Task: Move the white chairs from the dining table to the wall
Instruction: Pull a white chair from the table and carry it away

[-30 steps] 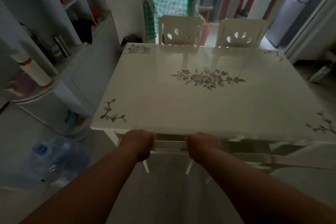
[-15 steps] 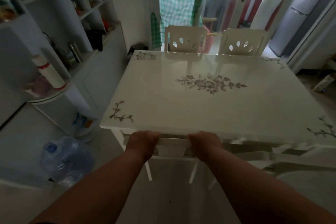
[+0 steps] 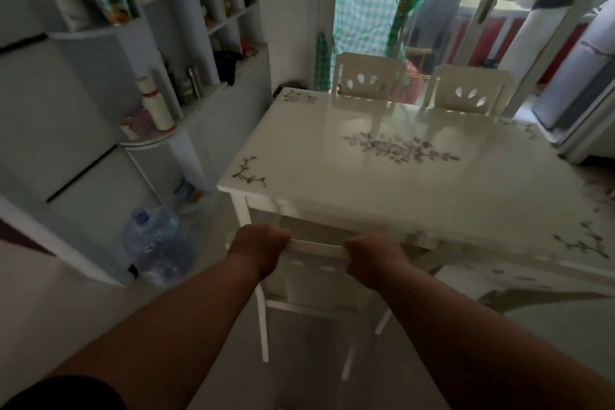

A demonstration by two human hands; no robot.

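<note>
A white chair [image 3: 316, 273] stands at the near edge of the white dining table [image 3: 382, 183], its back and legs now showing below the tabletop. My left hand [image 3: 258, 243] grips the left end of the chair's top rail. My right hand [image 3: 374, 260] grips the right end of the same rail. Two more white chairs, one [image 3: 367, 76] on the left and one [image 3: 467, 91] on the right, stand tucked in at the table's far side. Part of another white chair [image 3: 549, 280] shows under the table's near right edge.
White shelving [image 3: 159, 53] with bottles and packets lines the left wall. A large water bottle [image 3: 156, 243] sits on the floor by it, left of the chair. A person [image 3: 545, 7] stands beyond the glass door at the back right, next to a fridge [image 3: 579, 76].
The chair has come out from under the table toward me, with both hands still on its top rail. My view has swung to the left, showing more of the shelving.
</note>
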